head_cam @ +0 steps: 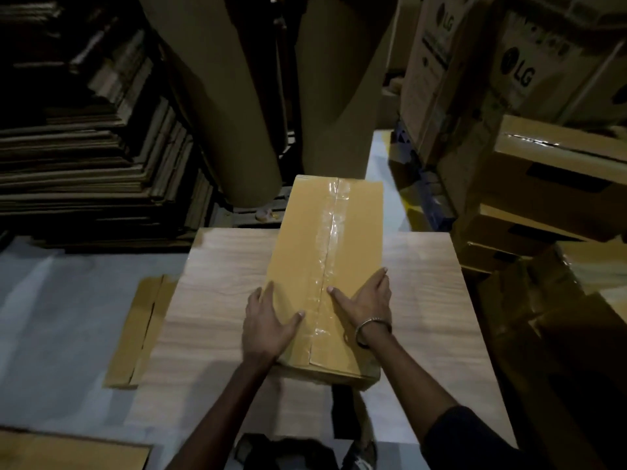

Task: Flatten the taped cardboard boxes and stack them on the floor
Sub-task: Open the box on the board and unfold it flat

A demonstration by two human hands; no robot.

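On the wooden desk (424,300) lies a long taped cardboard box (322,259), lengthwise away from the person, its far end reaching past the desk's far edge. Both hands lie flat on its near end with fingers straight: the left hand (268,323) at the left edge, the right hand (368,300) just right of the clear tape seam (330,239). A flattened box (139,330) lies on the floor beside the desk's left edge.

"LG" logos are printed on the 2 tall cartons (481,62) at upper right
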